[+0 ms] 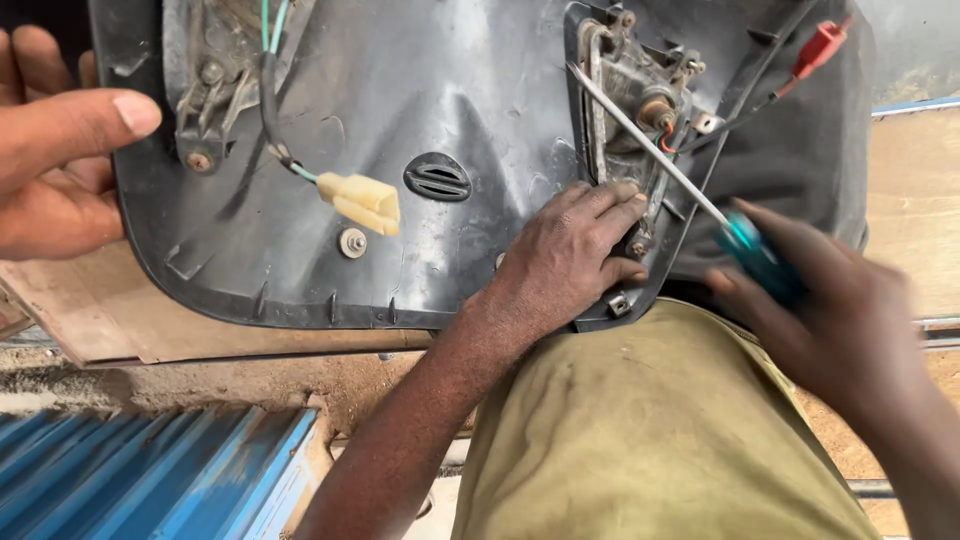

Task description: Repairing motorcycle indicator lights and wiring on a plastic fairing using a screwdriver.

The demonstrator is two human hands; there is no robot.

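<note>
Your left hand (570, 255) lies flat with fingers pressed on the lower rim of the lamp housing (630, 120), steadying the panel (470, 110) across your lap. Your right hand (840, 320) is closed round the teal handle of the screwdriver (650, 150), its shaft slanting up across the housing towards the top left corner. The handle is blurred, so I judge the tool is moving; a slip of the tip could gouge the plastic or jab the fingers just below it. The thin red wire (668, 140) near the socket sits close to the shaft and could be nicked.

The panel is dark grey, dusty and scuffed, inner side up, with an oval vent (437, 176) at its middle and a cream connector (362, 202) on green leads. Another person's hand (60, 140) (open, thumb out) grips the left edge.
</note>
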